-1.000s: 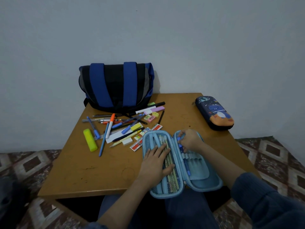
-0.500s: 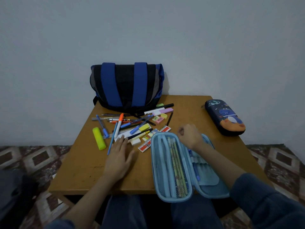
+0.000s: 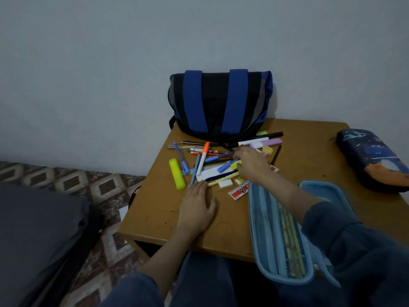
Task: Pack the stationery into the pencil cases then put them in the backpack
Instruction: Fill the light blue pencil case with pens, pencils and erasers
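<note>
The fingers [image 3: 242,154] of the right hand [image 3: 252,166] curl down into the heap of loose stationery [image 3: 210,173], over a blue pen [image 3: 224,167] and a yellow eraser [image 3: 235,165]. The back of the hand hides the tips, so I cannot tell whether they grip anything. The left hand [image 3: 197,203] lies flat on the counter [image 3: 159,209]. Its fingers [image 3: 195,187] are straight and close together and hold nothing. Their tips sit just at the near ends of a thin blue pen [image 3: 195,169] and a pale yellow pencil [image 3: 221,180].

Around the 2 hands the heap spreads out. A yellow highlighter [image 3: 177,173] lies on its left edge and an orange-capped marker [image 3: 203,157] lies in the middle. A pink highlighter [image 3: 267,142] and a black marker [image 3: 257,139] are at the back, and a white eraser [image 3: 225,183] and a red and white ruler [image 3: 240,191] are at the front.

The right forearm crosses the open light blue pencil case [image 3: 263,218], which lies just right of the left hand and overhangs the counter's near edge. Pencils [image 3: 291,240] lie in its left half. The dark blue pencil case [image 3: 374,160], shut, lies well apart at the counter's right edge. The backpack [image 3: 221,103], blue and black, stands at the back of the counter against the wall [image 3: 110,63], with the heap just in front of it. A patterned floor [image 3: 66,180] shows to the left.
</note>
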Motion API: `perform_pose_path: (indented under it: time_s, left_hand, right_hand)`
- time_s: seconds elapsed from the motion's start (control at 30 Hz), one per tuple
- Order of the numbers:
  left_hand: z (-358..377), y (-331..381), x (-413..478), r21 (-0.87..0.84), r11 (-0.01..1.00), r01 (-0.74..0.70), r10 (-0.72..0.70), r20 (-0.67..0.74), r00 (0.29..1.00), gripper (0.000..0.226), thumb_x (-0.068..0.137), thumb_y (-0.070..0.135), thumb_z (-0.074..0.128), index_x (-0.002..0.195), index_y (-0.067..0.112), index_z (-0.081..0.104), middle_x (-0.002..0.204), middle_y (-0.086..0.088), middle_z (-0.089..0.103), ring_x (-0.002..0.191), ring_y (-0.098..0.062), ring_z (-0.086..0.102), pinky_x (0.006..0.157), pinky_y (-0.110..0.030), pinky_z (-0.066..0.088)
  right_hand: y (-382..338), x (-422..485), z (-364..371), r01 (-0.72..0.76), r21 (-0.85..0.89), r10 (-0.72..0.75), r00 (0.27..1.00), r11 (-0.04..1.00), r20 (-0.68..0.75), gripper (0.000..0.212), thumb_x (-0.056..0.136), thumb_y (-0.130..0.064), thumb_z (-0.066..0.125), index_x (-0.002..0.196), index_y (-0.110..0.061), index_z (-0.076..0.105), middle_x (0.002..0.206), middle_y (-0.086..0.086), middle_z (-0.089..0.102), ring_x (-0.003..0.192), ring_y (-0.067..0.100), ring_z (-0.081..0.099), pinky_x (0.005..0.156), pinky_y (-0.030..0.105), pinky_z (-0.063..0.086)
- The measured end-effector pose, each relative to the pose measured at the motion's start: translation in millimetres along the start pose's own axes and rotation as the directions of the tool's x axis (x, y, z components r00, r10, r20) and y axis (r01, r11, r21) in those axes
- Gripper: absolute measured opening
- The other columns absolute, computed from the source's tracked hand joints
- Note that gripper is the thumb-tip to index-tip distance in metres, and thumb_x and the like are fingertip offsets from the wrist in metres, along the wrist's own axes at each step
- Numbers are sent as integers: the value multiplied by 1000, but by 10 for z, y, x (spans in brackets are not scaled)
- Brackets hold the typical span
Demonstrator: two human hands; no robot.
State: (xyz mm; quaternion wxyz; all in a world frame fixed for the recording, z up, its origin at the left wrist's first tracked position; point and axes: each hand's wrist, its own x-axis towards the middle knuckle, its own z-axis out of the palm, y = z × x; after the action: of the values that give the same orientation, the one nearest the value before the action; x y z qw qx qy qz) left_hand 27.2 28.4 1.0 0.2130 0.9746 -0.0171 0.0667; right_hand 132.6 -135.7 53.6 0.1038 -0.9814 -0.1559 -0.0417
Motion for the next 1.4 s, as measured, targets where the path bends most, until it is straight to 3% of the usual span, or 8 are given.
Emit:
perform_pose_path:
  time_s: [0.13,0.33,0.63,0.9,1.0,1.4]
  left_hand:
    - [-23,34,-9,-25,1000,19,-19,8,1000,55,95,40,42,144,17,31,150,0,33,140,-15,21,116,-28,12]
    - [-19,28,12,-33,999,20,-20,9,1000,55,95,40,42,144,19,30,150,1,31,140,-14,20,116,-27,8]
    - [-9,29,18,-47,999,23,-23,4,1000,55,95,40,42,144,20,28,151,2,29,141,-14,18,115,-25,4]
    - [-17,31,15,-51,999,20,-20,0,1000,55,95,40,42,144,20,28,151,2,29,141,-13,19,115,-25,4]
    - [0,14,19,-45,999,11,-12,-10,1000,54,95,40,42,144,20,29,150,3,30,140,-12,20,115,-24,4]
    - [31,-4,29,-51,999,18,-19,-17,1000,54,95,41,42,144,22,30,150,4,30,141,-13,19,115,-25,5]
  right_hand:
    - [-48,141,43,69,-156,-60,996,985,64,49,82,0,49,128,-15,53,124,8,54,112,30,52,82,37,46]
    - [-80,243,124,121,-333,-84,989,935,125,42,86,-4,48,127,-12,50,123,10,53,115,30,49,89,38,41]
    - [-67,278,54,103,-210,-52,970,972,236,36,86,-5,52,121,-7,51,123,16,45,112,32,47,87,37,42]
    - [-17,260,-69,100,-137,-55,952,985,301,33,82,-8,54,114,-8,58,117,13,55,105,29,54,86,36,48]
    - [-16,280,-93,75,-119,-36,954,990,296,27,85,-4,51,111,-5,59,113,17,58,99,32,57,79,37,48]
    - [-36,280,-36,77,-127,-43,968,989,246,23,86,-2,50,105,-3,63,108,18,61,95,31,59,77,36,48]
